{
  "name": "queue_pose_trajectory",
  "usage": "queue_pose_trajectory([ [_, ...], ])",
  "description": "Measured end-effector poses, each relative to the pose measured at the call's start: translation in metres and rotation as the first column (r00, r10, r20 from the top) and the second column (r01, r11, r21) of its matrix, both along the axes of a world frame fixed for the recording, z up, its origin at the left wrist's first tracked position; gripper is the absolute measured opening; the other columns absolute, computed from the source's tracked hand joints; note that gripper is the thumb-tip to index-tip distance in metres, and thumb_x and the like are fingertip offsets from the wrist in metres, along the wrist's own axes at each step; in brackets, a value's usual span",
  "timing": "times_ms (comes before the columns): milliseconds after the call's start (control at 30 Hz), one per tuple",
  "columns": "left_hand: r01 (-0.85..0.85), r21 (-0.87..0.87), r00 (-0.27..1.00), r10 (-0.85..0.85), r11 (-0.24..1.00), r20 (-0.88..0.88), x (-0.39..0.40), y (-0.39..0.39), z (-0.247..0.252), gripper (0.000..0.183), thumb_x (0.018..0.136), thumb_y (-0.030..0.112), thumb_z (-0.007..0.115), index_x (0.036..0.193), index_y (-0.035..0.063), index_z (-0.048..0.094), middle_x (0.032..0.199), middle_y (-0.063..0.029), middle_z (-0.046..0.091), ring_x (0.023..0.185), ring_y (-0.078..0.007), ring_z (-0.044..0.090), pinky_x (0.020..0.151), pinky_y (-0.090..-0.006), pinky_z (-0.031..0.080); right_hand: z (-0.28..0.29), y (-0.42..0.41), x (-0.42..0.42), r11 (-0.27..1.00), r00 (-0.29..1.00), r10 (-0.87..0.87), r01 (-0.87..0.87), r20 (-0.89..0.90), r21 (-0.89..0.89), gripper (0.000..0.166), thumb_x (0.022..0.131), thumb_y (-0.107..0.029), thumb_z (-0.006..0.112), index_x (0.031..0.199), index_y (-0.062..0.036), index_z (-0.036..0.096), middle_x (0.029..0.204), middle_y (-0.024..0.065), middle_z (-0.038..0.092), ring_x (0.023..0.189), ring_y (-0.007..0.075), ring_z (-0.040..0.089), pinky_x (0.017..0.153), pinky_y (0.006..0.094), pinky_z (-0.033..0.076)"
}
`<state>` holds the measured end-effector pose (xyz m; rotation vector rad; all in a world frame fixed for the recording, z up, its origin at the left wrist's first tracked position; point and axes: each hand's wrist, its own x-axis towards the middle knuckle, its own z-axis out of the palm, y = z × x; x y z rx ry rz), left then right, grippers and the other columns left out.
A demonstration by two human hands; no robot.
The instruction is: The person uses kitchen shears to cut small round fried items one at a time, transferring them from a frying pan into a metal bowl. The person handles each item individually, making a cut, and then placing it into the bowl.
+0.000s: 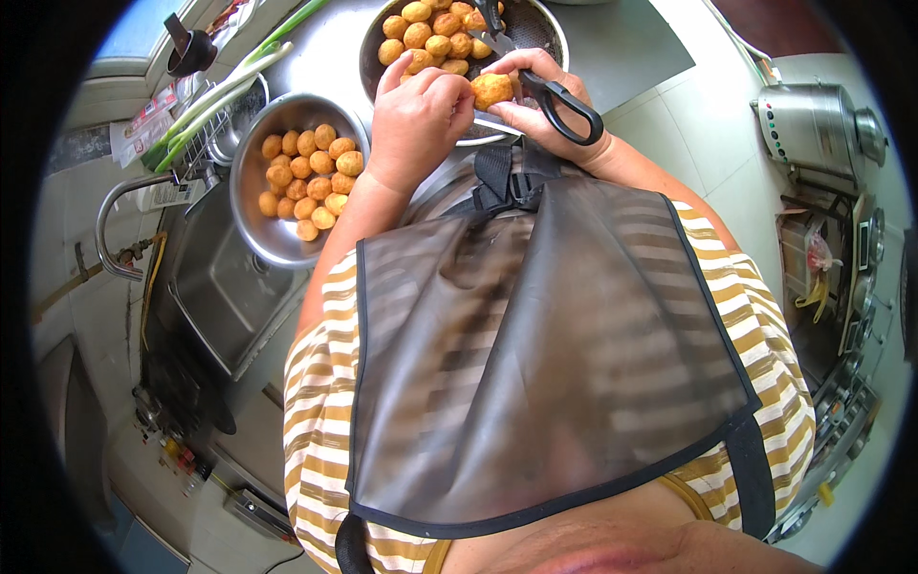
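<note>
My right hand (549, 97) holds a golden-brown fried ball (492, 91) between thumb and fingers, with the black looped handle of scissors (572, 115) also in its grip. At the ball's left side, the bent fingertips of my left hand (429, 115) are pinched together against it. Just beyond both hands is a round, dark-lined pan (541, 36) with many similar fried balls (446, 25). A metal blade and a black part (490, 13) show over that pan; whether they belong to the scissors is unclear. By my left forearm, a stainless steel bowl (247, 208) contains more fried balls (319, 189).
A sink (222, 287) with a curved tap (107, 215) lies at left, partly under the bowl's edge. Green onions (229, 100) rest across a wire rack. A steel counter (631, 50) extends beyond the pan. At far right stands a large metal pot (810, 129).
</note>
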<state>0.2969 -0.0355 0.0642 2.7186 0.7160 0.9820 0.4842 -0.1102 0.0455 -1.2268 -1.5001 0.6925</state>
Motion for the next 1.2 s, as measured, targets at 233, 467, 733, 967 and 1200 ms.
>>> queue_pose_trajectory([
  [233,0.007,-0.206,0.994,0.015,0.979,0.109,0.004,0.007,-0.005,0.008,0.076,0.004,0.066,0.080,0.0061,0.060,0.079,-0.0038,0.063,0.073,-0.0180,0.063,0.085,-0.0344,0.049,0.000,0.000,0.000,0.998,0.995,-0.020,0.015,-0.102,-0.053,0.040,0.075,-0.009,0.076,0.109,-0.0090,0.056,0.083,0.0041,0.061,0.071,0.0111,0.057,0.067,0.0256,0.048],
  [467,0.131,-0.665,0.929,0.142,0.735,0.340,-0.001,0.003,-0.020,0.007,0.078,0.007,0.067,0.082,0.0044,0.062,0.075,-0.0078,0.062,0.073,-0.0221,0.062,0.072,-0.0326,0.050,-0.001,-0.002,-0.002,0.996,0.982,-0.008,-0.009,-0.189,-0.084,0.042,0.075,-0.012,0.078,0.110,-0.0078,0.054,0.097,0.0022,0.061,0.076,0.0088,0.057,0.069,0.0239,0.049],
  [733,0.132,-0.244,0.957,-0.060,0.961,0.282,-0.004,0.003,-0.008,0.008,0.078,0.010,0.070,0.083,0.0084,0.064,0.076,-0.0018,0.064,0.071,-0.0197,0.062,0.102,-0.0450,0.038,-0.007,-0.006,-0.003,0.997,0.972,-0.023,0.005,-0.235,-0.078,0.042,0.075,-0.012,0.078,0.110,-0.0084,0.055,0.095,0.0010,0.061,0.077,0.0086,0.058,0.069,0.0242,0.050],
  [967,0.128,-0.266,0.980,-0.080,0.955,0.185,-0.006,0.003,-0.006,0.008,0.077,0.008,0.069,0.082,0.0081,0.063,0.076,-0.0016,0.063,0.070,-0.0184,0.061,0.102,-0.0436,0.039,-0.004,-0.011,-0.005,0.998,0.995,-0.062,0.060,-0.083,-0.031,0.040,0.074,-0.010,0.076,0.109,-0.0095,0.057,0.090,0.0043,0.062,0.073,0.0106,0.059,0.067,0.0250,0.050],
  [1200,0.124,-0.231,0.988,-0.099,0.965,0.119,-0.003,0.003,-0.013,0.008,0.077,0.006,0.066,0.082,0.0060,0.061,0.077,-0.0040,0.062,0.075,-0.0215,0.062,0.102,-0.0443,0.040,0.003,-0.014,-0.007,0.996,0.998,-0.063,0.063,-0.011,-0.062,0.039,0.074,-0.008,0.074,0.109,-0.0092,0.056,0.091,0.0050,0.063,0.073,0.0108,0.060,0.067,0.0251,0.050],
])
